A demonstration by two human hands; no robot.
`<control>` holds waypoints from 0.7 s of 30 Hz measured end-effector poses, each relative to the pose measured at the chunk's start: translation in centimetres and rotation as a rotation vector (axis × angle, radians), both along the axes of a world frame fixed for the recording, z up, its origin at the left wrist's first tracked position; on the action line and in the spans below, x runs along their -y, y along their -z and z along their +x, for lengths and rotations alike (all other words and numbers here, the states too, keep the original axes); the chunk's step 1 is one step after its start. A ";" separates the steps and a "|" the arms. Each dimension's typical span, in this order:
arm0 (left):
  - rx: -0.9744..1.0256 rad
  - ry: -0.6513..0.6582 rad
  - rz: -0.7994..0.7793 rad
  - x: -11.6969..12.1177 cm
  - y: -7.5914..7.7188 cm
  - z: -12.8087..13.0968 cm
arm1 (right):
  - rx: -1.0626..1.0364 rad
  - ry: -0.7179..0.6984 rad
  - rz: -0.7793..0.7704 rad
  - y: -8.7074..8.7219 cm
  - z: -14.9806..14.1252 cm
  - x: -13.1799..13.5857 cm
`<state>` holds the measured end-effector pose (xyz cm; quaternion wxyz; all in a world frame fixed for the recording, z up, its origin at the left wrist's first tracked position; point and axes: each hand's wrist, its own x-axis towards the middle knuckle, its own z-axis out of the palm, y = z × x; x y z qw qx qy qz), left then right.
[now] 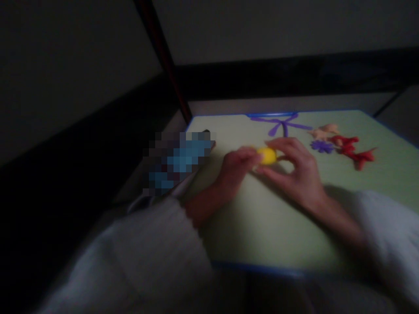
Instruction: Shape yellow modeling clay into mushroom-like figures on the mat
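Nearest you, your pale left sleeve [153,248] fills the lower left, cut off by the bottom of the view; your right sleeve [393,235] is blurred and cut off at the right. Your left hand [234,168] and right hand [299,168] meet near the middle of the table [258,226], both grasping a yellow lump [268,156]. Your left fingertips press its left side; your right hand curves around its right, thumb below and forefinger above. Fingers cover part of the lump, and blur hides the exact contact points; you cannot tell whether it rests on the table or is lifted.

The pale green tabletop has a blue rim. A broad stretch shows between your forearms, down to the near edge, which dims into shadow at lower right behind your right forearm. More tabletop shows at the right, where the side edge runs out of view.

Beyond your hands, near the far edge, lies a branching purple strip [278,124], its lower end close to your right fingers. To the right, a peach piece [327,131], a purple flower [321,146] and red pieces [363,158] cluster together, their outlines soft. At the left edge, a pixelated bluish object [190,155] cannot be identified. Dark walls [278,32] stand behind.
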<state>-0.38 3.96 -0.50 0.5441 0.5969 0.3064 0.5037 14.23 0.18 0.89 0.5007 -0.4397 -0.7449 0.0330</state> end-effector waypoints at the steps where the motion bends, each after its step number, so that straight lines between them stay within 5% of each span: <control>1: 0.016 -0.002 -0.006 0.0 0.1 0.0 | -0.002 0.016 -0.004 -0.1 0.0 0.1; 21: 0.022 0.052 0.003 0.0 0.1 -0.1 | 0.049 -0.088 0.052 -0.1 0.0 0.1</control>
